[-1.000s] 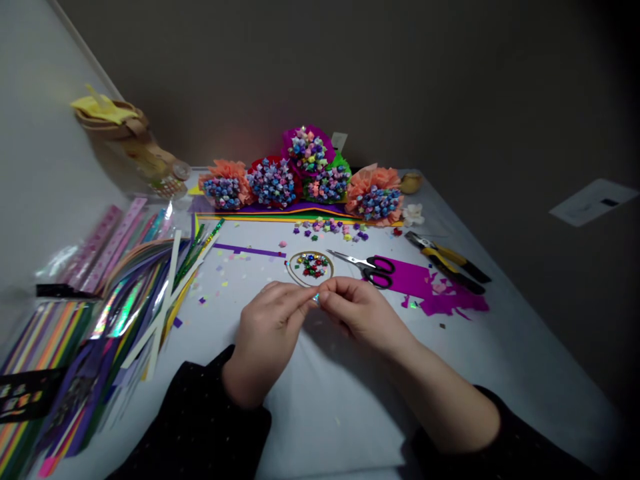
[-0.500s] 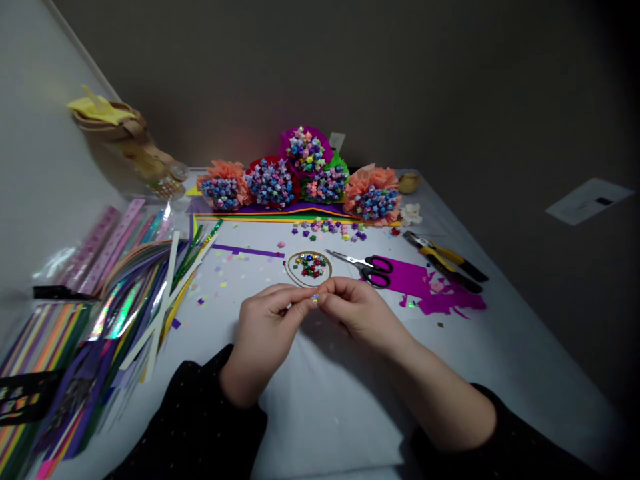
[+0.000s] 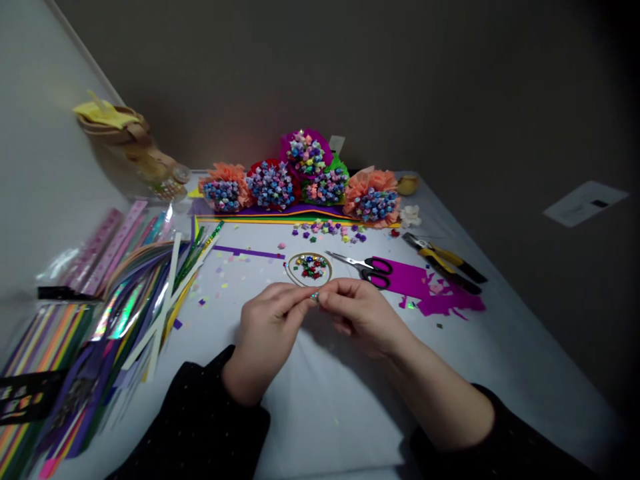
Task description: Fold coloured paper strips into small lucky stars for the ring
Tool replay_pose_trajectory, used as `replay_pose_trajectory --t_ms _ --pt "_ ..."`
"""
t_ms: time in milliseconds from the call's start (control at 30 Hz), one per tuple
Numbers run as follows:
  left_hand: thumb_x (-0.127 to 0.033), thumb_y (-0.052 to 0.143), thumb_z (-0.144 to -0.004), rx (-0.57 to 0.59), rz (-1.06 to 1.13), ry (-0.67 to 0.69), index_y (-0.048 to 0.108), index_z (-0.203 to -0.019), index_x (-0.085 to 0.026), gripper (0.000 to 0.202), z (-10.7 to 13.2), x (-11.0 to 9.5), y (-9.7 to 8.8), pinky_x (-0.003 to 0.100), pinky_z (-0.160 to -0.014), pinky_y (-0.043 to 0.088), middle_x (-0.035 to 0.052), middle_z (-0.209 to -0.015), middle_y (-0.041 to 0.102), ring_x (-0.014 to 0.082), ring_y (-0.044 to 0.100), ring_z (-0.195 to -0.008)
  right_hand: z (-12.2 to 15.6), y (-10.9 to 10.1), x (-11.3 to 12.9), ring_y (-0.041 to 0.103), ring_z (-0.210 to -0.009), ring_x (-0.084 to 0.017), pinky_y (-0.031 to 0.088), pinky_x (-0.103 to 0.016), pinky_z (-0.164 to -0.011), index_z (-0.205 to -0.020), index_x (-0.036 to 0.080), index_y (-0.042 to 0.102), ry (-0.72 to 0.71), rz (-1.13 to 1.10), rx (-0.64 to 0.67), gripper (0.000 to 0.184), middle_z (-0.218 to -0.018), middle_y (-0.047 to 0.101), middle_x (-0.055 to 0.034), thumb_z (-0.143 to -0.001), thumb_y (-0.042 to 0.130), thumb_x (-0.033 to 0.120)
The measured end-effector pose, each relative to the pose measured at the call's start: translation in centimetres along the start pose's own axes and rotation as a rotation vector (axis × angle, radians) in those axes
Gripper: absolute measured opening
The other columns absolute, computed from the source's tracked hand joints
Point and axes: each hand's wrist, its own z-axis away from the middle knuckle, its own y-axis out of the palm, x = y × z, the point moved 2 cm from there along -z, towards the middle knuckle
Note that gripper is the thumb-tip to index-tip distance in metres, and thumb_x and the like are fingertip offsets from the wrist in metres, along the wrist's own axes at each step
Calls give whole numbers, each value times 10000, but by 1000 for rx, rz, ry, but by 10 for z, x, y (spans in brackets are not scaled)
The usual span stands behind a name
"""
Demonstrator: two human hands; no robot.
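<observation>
My left hand (image 3: 267,331) and my right hand (image 3: 359,315) meet just in front of a gold-rimmed round dish (image 3: 289,270). Between their fingertips they pinch a tiny shiny paper piece (image 3: 315,296), most of it hidden by the fingers. Both hands appear to hold it. Small folded paper stars (image 3: 311,269) in red, green and blue lie inside the dish, whose near rim almost touches my fingers. To the right of the dish are pink-handled scissors (image 3: 377,272).
Torn magenta paper (image 3: 415,280) lies under the scissors, and yellow-handled pliers (image 3: 443,263) lie beyond it. Bundles of paper strips (image 3: 145,293) fill the left side. Star-filled paper bouquets (image 3: 273,187) stand along the far edge, with loose stars and confetti scattered on the white table (image 3: 340,427).
Both hands stay pinched on the shiny piece, with only slight finger shifts. The whole scene shifts a little in view as my head moves.
</observation>
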Motion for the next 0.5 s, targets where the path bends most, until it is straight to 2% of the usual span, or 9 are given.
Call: replay_pose_trajectory --t_ms 133,367,500 --pt "-123 601 -791 8 -29 48 702 -900 -184 160 0 -2 -1 283 -683 554 44 -823 704 137 648 -743 -1 0 -1 317 -352 -6 203 -167 -332 -624 128 597 44 -78 26 213 -544 542 33 -594 713 304" --pt "-98 579 -794 25 -53 105 691 -939 -192 206 1 -3 -2 288 -692 552 43 -827 698 142 639 -766 -1 1 -2 278 -352 1 190 -164 -331 -585 138 563 41 -83 32 226 -499 459 66 -588 725 295" --pt "-99 571 -799 28 -38 110 692 -947 -191 213 1 -2 -1 287 -692 543 43 -823 699 144 634 -768 -3 1 -5 287 -351 -12 198 -170 -338 -610 146 542 7 9 16 232 -487 428 76 -639 687 325"
